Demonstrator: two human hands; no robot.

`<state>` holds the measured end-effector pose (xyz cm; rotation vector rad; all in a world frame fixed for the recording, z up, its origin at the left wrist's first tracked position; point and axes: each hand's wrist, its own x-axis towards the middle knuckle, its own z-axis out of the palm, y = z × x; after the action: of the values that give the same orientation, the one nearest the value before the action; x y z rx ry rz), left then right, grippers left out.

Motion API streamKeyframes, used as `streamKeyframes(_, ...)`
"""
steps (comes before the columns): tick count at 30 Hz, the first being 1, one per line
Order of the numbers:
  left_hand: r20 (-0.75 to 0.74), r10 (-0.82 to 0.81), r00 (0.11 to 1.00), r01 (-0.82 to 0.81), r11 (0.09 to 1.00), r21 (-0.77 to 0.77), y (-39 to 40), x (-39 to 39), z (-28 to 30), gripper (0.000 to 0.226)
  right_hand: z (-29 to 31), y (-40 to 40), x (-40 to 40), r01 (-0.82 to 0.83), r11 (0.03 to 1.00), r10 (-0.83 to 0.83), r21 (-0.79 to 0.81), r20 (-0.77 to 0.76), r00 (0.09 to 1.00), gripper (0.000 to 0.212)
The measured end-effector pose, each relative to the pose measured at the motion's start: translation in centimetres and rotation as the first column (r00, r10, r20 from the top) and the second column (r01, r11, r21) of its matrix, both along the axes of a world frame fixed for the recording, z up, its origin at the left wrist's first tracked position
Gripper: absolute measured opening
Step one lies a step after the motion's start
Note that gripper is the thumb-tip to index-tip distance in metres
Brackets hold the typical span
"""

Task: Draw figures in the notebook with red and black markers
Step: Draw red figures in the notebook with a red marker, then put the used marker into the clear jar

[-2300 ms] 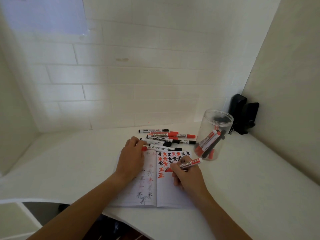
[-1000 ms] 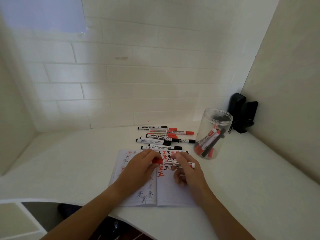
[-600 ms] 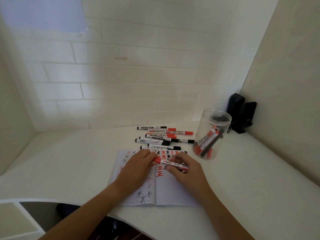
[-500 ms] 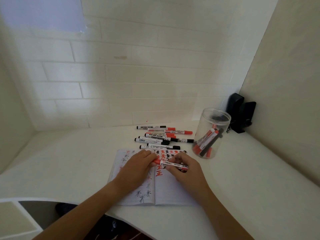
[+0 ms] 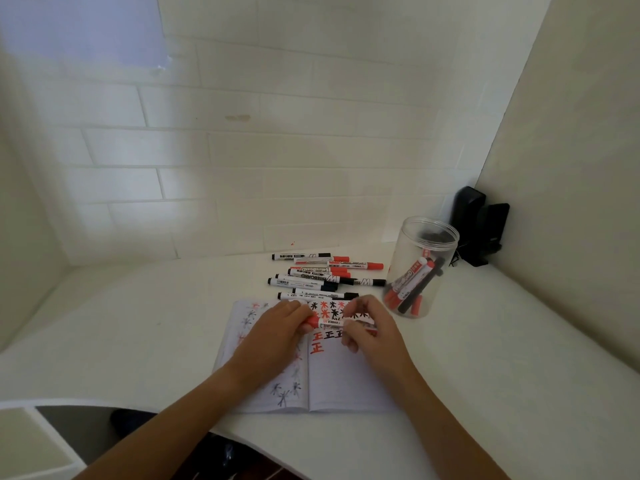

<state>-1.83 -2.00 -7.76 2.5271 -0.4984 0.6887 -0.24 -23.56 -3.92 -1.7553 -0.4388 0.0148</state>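
Notebook (image 5: 346,379), open flat on white table (image 5: 138,341), near centre; right page carries rows of red and black star figures and 正 characters, left page shows faint star marks. 
Red marker (image 5: 332,322), lying crosswise above the right page, held at both ends. 
Left hand (image 5: 273,337), fingers curled, pinching the marker's red cap end. 
Right hand (image 5: 372,330), fingers curled round the marker's barrel. 
Loose markers (image 5: 322,277), red and black, in a cluster on the table just beyond the notebook's far edge. 
Clear jar (image 5: 420,266), upright, right of the cluster, holding several red and black markers. 
Black object (image 5: 481,226), far right corner, against the wall.
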Motion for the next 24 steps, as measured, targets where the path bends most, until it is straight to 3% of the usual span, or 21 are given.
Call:
streamKeyframes(4, -0.068, 0.109, 0.992, -0.113, 0.993, -0.043, 0.0, -0.1, -0.2, 0.034, 1.9, 0.1, 0.6, 0.066, 0.974, -0.065, 0.216, -0.011, 0.998, 0.019)
streamKeyframes(8, -0.133, 0.174, 0.976, -0.173, 0.985, 0.021, 0.2, -0.1, -0.4, 0.048, 5.6, -0.9, 1.8, 0.193, 0.944, -0.239, 0.267, 0.155, 0.959, 0.022)
streamKeyframes(12, -0.116, 0.169, 0.979, -0.158, 0.982, 0.1, 0.3, -0.1, -0.4, 0.051, 10.0, -2.9, 4.2, 0.365, 0.892, -0.449, 0.266, 0.432, 0.783, 0.026)
streamKeyframes(16, -0.154, 0.18, 0.971, -0.16, 0.978, 0.137, 0.4, 0.1, -0.5, 0.051, 12.8, -5.0, 6.8, 0.534, 0.822, -0.524, 0.199, 0.632, 0.571, 0.023)
streamKeyframes(20, -0.19, 0.171, 0.967, -0.144, 0.978, 0.149, 0.5, 0.0, -0.3, 0.055, 12.8, -5.4, 8.3, 0.595, 0.8, -0.497, 0.078, 0.641, 0.585, 0.02)
streamKeyframes(24, -0.225, 0.166, 0.96, -0.13, 0.978, 0.166, 0.8, 0.2, 0.3, 0.055, 12.7, -5.7, 8.2, 0.604, 0.758, -0.607, 0.246, 0.605, 0.515, 0.017)
